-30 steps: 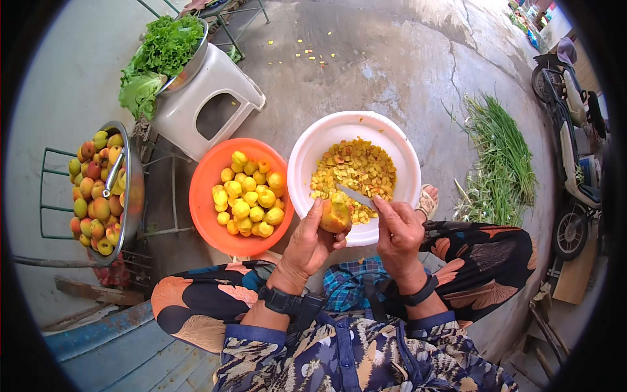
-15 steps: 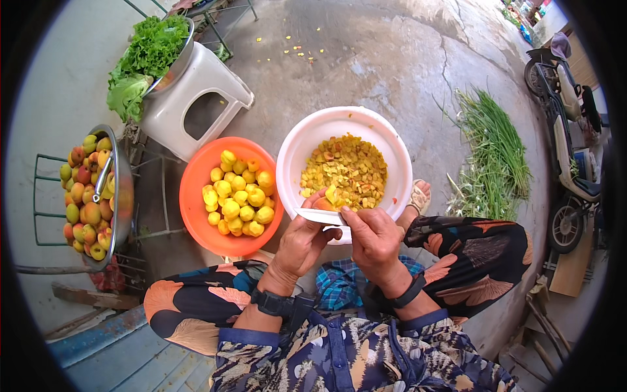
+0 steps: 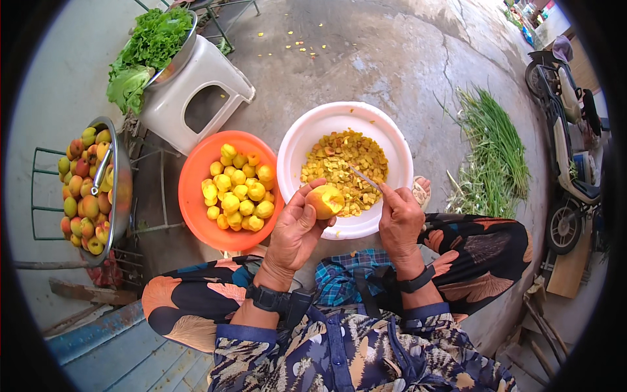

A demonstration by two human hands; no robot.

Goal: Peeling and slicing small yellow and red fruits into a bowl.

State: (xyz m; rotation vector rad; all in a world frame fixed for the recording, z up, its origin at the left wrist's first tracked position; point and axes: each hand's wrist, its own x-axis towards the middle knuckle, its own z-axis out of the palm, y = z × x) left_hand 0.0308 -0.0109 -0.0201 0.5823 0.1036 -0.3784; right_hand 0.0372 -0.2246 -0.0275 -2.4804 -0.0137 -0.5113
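My left hand (image 3: 295, 230) is closed round a partly peeled peach (image 3: 325, 202), with a pale yellow cut patch on its upper right. My right hand (image 3: 401, 221) grips a knife (image 3: 364, 176), its narrow blade pointing up and left, apart from the fruit. Both hands are over the near side of a pale pink-white basin (image 3: 297, 138) that has many thin yellow peelings (image 3: 346, 160) in it. Left of it, an orange basin (image 3: 191, 196) holds several peeled yellow peaches (image 3: 236, 189).
At far left a metal bowl (image 3: 121, 196) holds unpeeled peaches (image 3: 85, 189) and a metal-handled utensil. A bowl of lettuce (image 3: 153, 42) stands on a white plastic stool (image 3: 189, 91). Green onions (image 3: 493, 150) lie on the floor to the right, near a parked scooter (image 3: 568, 144).
My hands have moved apart. The knife has come away from the peach and swung right and up over the peelings; its blade now points away from me.
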